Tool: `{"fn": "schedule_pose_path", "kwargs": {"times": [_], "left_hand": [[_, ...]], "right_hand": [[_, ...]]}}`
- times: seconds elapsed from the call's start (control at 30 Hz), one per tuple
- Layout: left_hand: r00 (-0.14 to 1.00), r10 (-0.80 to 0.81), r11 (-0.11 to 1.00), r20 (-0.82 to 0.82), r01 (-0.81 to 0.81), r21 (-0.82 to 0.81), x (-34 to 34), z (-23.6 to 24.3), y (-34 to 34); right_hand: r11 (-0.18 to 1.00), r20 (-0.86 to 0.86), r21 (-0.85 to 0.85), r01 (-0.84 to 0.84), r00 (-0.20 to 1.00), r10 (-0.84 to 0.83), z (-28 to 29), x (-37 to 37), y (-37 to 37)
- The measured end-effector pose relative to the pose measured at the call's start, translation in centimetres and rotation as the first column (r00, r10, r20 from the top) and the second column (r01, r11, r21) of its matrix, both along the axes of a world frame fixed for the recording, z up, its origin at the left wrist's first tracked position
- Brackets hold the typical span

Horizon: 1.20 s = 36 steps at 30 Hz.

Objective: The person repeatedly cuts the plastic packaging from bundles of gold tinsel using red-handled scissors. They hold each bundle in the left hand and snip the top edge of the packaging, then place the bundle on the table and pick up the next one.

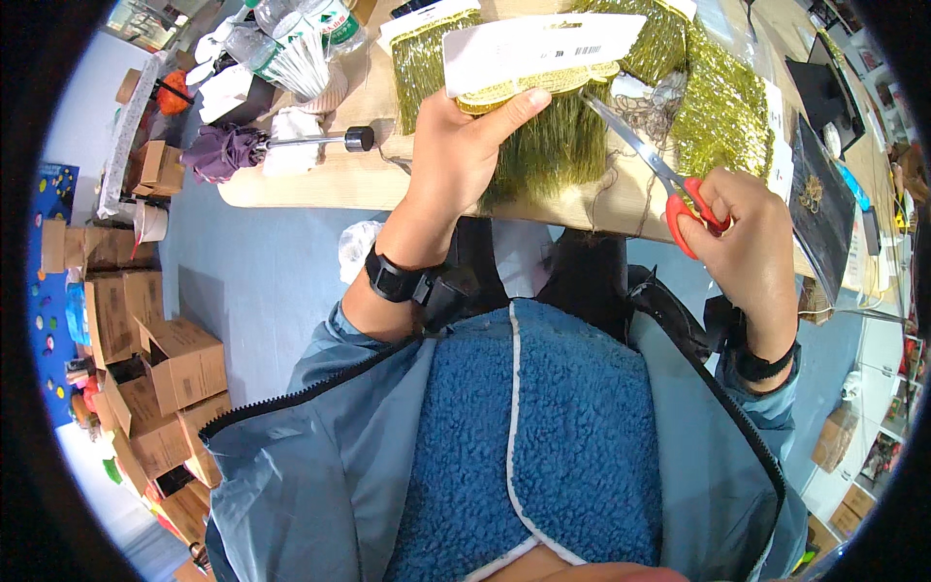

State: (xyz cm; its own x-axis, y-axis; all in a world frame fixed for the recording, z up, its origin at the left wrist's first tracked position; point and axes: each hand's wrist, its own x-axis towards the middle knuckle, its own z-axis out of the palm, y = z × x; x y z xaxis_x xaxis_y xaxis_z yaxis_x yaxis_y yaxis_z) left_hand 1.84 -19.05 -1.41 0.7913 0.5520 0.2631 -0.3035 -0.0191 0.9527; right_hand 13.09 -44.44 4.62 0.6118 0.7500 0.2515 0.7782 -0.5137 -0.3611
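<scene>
My left hand point(456, 150) pinches a gold-green tinsel fringe point(548, 145) by its braided top band, thumb in front. A white card point(529, 50) with a barcode runs along that band, and the strands hang over the table's near edge. Scissors point(648, 153) with red handles are in my right hand point(747, 218), fingers in the loops. Their tips reach the fringe's right part, just under the band; whether the blades touch any strand I cannot tell. More fringes lie around: one behind on the left point(419, 78), another on the right point(722, 112).
On the wooden table's point(310, 189) left side lie a folded purple umbrella point(221, 152), a cup of white sticks point(315, 82) and plastic bottles point(335, 24). Loose dark threads point(655, 107) lie behind the scissors. A black sheet point(819, 213) is at right. Cardboard boxes point(179, 364) stack on the left floor.
</scene>
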Motion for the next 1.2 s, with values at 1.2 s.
{"fn": "schedule_pose_path", "kwargs": {"times": [1.2], "left_hand": [[0.997, 0.021, 0.998, -0.068, -0.017, 0.054, -0.1, 0.3, -0.4]], "right_hand": [[1.0, -0.03, -0.029, 0.011, 0.999, -0.012, 1.6, 0.0, 0.2]]}}
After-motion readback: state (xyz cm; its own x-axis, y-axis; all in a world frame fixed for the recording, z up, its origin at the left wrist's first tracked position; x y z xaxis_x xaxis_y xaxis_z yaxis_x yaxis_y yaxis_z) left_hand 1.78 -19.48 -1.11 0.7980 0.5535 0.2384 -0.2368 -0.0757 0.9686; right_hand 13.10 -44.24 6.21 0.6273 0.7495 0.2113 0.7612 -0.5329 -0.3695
